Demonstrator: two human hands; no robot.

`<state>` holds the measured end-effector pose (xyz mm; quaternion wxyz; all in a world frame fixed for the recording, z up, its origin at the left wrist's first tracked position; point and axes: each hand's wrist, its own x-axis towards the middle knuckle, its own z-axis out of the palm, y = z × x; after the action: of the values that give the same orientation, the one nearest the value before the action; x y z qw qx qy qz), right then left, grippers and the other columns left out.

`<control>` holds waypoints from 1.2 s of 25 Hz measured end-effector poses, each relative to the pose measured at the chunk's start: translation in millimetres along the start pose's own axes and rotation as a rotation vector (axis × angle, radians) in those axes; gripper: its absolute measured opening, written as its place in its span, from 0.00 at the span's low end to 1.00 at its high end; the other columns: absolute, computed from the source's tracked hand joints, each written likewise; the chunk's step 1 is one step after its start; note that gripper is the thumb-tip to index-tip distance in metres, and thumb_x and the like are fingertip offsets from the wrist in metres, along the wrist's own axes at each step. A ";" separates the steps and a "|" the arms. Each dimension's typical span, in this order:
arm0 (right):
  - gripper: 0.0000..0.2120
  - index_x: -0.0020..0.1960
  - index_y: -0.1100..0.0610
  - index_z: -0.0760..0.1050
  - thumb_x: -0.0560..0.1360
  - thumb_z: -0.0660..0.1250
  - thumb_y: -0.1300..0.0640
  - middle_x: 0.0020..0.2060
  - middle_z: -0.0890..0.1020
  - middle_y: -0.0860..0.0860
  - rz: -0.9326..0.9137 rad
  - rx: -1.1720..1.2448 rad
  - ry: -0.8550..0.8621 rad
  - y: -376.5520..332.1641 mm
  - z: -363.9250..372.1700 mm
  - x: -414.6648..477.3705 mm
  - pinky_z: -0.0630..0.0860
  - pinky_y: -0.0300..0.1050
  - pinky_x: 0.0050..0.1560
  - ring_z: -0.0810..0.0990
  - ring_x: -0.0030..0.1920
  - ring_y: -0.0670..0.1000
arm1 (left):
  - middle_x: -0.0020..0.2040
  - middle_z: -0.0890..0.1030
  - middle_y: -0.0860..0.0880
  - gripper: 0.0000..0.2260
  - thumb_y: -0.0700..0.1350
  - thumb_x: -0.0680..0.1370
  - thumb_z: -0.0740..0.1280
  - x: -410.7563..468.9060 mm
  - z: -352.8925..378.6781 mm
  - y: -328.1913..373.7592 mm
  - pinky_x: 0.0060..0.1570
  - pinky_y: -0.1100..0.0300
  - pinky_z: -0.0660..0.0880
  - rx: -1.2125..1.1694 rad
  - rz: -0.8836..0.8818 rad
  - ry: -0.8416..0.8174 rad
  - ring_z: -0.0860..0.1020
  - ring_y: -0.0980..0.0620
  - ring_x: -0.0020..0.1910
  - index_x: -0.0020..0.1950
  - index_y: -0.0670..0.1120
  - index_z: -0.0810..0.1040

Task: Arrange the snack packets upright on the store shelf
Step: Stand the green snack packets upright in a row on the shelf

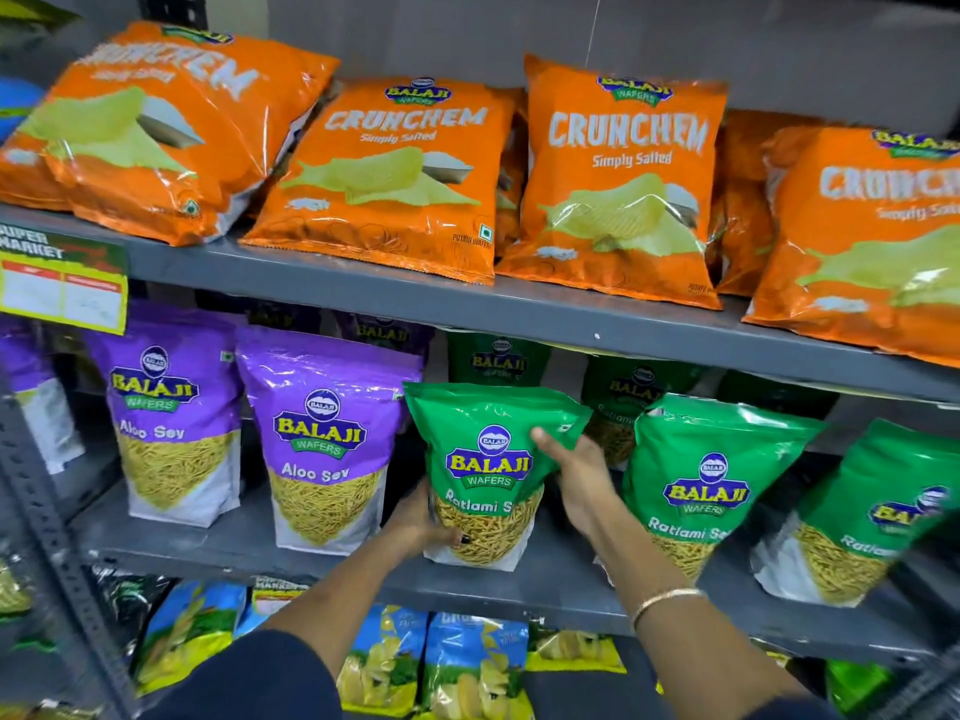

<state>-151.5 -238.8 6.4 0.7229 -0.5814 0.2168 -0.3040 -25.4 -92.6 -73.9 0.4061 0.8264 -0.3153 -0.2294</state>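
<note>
A green Ratlami Sev packet [483,459] stands upright on the middle shelf [550,579], held from both sides. My left hand [421,522] grips its lower left corner. My right hand [576,475] holds its upper right edge, thumb across the front. Two purple Aloo Sev packets [322,439] stand upright to its left, and two more green packets [711,475] stand to its right. Further green and purple packets sit behind them in shadow.
Orange Crunchem chip bags [623,179] lean along the top shelf [519,309]. Blue and yellow chip packets [467,662] fill the bottom shelf. A price label [62,288] hangs at the top shelf's left edge. A perforated steel upright [57,543] runs down the left.
</note>
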 end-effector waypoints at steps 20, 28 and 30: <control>0.30 0.68 0.65 0.64 0.73 0.70 0.53 0.62 0.75 0.58 0.380 -1.276 -0.071 -4.8 -249.1 -28.9 0.74 0.44 0.53 0.76 0.62 0.56 | 0.76 0.57 0.45 0.45 0.48 0.69 0.73 -8.5 134.3 127.0 0.69 0.54 0.65 0.078 -0.016 -0.309 0.61 0.46 0.73 0.75 0.43 0.46; 0.39 0.70 0.59 0.61 0.65 0.77 0.63 0.67 0.74 0.56 0.153 -0.569 -0.184 22.2 -235.4 -9.3 0.73 0.51 0.65 0.73 0.65 0.53 | 0.67 0.72 0.43 0.43 0.38 0.64 0.76 6.3 181.2 128.7 0.58 0.57 0.69 -0.194 -0.070 0.048 0.71 0.47 0.63 0.72 0.45 0.55; 0.40 0.69 0.58 0.60 0.64 0.77 0.63 0.64 0.75 0.53 0.042 -0.437 -0.106 -3.7 -229.4 -10.1 0.76 0.39 0.55 0.75 0.58 0.49 | 0.67 0.72 0.44 0.44 0.39 0.64 0.76 6.7 180.7 130.0 0.57 0.58 0.68 -0.210 -0.070 0.045 0.71 0.49 0.62 0.73 0.46 0.55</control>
<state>-312.5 -395.0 -43.2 0.5961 -0.7349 0.2513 -0.2036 -179.1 -253.8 -70.7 0.4893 0.7946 -0.2515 -0.2568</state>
